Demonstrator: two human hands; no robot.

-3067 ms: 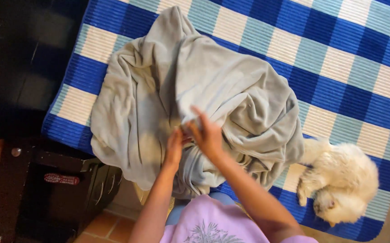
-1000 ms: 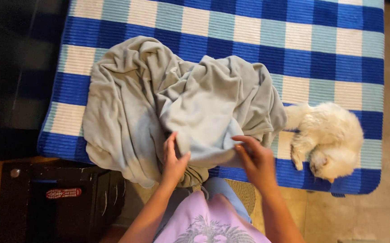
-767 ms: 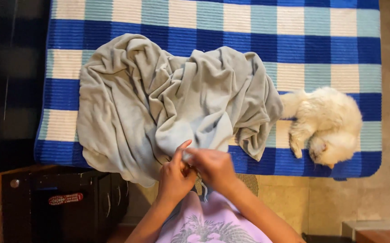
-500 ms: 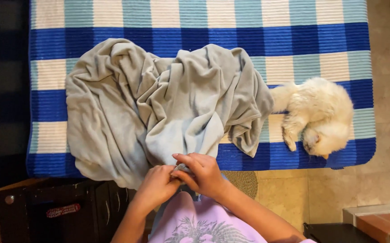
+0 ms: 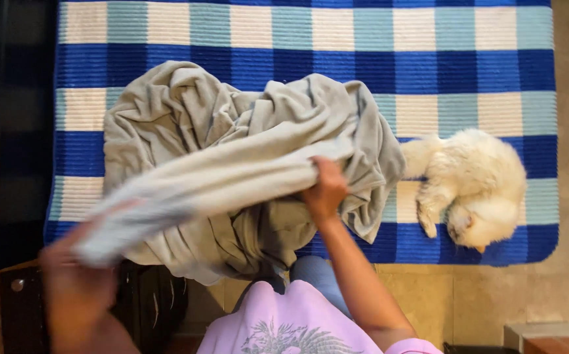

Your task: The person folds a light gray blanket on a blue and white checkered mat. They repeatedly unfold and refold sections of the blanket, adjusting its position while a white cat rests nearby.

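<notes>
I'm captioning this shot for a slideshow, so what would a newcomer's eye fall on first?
First the big grey blanket, heaped on the blue, white and pale-blue checked bedspread, with one edge stretched taut between the left hand, blurred at lower left, and the right hand at centre. Next, the fluffy white cat lying curled on the bedspread's right side, just beside the blanket.

Head cam (single view) looks straight down, close, over checked bed [image 5: 468,65] edge
</notes>
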